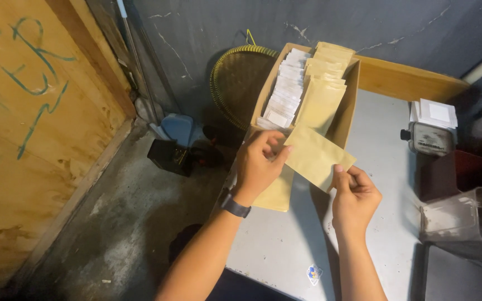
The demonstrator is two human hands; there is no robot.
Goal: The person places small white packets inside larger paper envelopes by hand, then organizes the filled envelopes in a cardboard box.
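Grey tabletop (386,184) against a dark marbled wall carries the scene. Above it, a flat tan paper pouch (316,156) is held between both hands: the left hand (258,164) pinches its upper left edge with thumb and fingers, the right hand (355,195) pinches its lower right corner. Just behind stands a cardboard box (348,108) filled with tan pouches and what look like white packets. A small scale (429,136) sits to the right.

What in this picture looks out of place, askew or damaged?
Nothing looks spilled or damaged. The cardboard box sits at the table's left edge, and its near end seems to overhang a little. Both the left hand and right hand hold one yellowish pouch tilted.
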